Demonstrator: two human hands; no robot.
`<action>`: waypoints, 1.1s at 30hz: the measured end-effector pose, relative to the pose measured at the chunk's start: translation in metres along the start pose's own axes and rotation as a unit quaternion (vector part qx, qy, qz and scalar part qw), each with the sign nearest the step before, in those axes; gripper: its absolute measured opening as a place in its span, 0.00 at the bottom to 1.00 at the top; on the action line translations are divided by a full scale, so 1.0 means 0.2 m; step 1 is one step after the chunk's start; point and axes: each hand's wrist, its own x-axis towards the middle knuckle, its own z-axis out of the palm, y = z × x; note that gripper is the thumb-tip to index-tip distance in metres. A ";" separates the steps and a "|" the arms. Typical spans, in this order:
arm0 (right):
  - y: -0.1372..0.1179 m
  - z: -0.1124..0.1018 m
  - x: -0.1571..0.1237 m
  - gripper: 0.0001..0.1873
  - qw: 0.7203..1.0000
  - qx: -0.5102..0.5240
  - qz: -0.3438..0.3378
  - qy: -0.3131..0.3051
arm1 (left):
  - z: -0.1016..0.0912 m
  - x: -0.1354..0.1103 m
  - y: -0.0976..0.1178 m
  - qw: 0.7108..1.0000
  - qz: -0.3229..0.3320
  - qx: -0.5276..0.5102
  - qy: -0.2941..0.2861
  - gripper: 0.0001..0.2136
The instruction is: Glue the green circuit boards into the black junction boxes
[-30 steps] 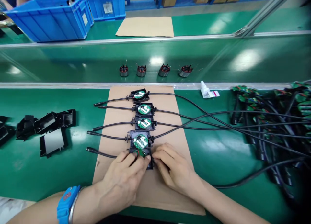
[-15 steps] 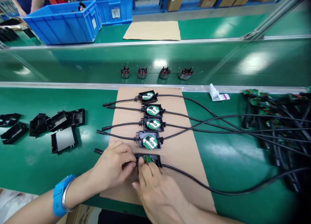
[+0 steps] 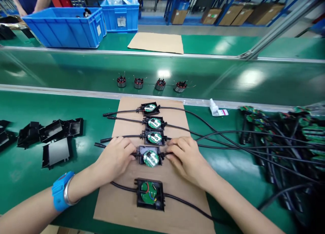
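Observation:
A column of black plastic housings with green circuit boards lies on the cardboard sheet [image 3: 111,205]. My left hand [image 3: 114,158] is closed on the left cable of the second-nearest housing [image 3: 151,155], close to its wall. On that housing's other side, my right hand [image 3: 188,159] pinches the right cable. White compound marks its round board [image 3: 151,158], which sits slightly tilted. Nearer to me, another housing [image 3: 150,194] lies untouched, its board showing red, blue and yellow wires. Behind my hands are more housings, one of them at the far end [image 3: 149,108].
Empty black housings [image 3: 57,151] lie at the left. A heap of cabled circuit boards [image 3: 274,125] covers the right side, beyond a small white bottle [image 3: 213,107]. Several motor stators [image 3: 160,84] stand behind. Blue bins [image 3: 63,27] and a person's arms [image 3: 42,0] are farther back.
Both hands have left the nearest housing and moved forward to the cables of the one behind it. The nearest housing now shows fully. The view has tilted up and shifted right.

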 end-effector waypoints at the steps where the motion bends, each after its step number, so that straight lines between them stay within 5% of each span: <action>1: 0.02 0.00 -0.01 0.06 1.000 0.009 -0.011 -0.002 | 0.00 0.00 0.00 1.000 0.000 -0.021 0.000 0.04; 5: -0.01 -0.08 -0.05 0.07 0.996 0.067 -0.058 -0.007 | -0.03 -0.04 0.04 0.994 -0.036 -0.104 0.014 0.05; 10: -0.13 -0.19 -0.06 0.09 0.988 0.055 -0.060 -0.130 | -0.06 -0.04 0.09 0.993 -0.058 -0.101 -0.013 0.09; 24: -0.20 -0.10 0.05 0.07 0.978 -0.020 -0.005 -0.206 | 0.01 0.03 0.09 0.992 -0.087 -0.085 -0.035 0.09; 29: -0.18 -0.09 0.11 0.23 0.970 -0.026 -0.026 -0.241 | 0.01 0.02 0.07 0.991 -0.083 -0.100 -0.034 0.07; 33: -0.18 -0.05 0.12 0.23 0.974 -0.042 -0.022 -0.223 | 0.00 0.02 0.04 0.989 -0.074 -0.122 -0.028 0.07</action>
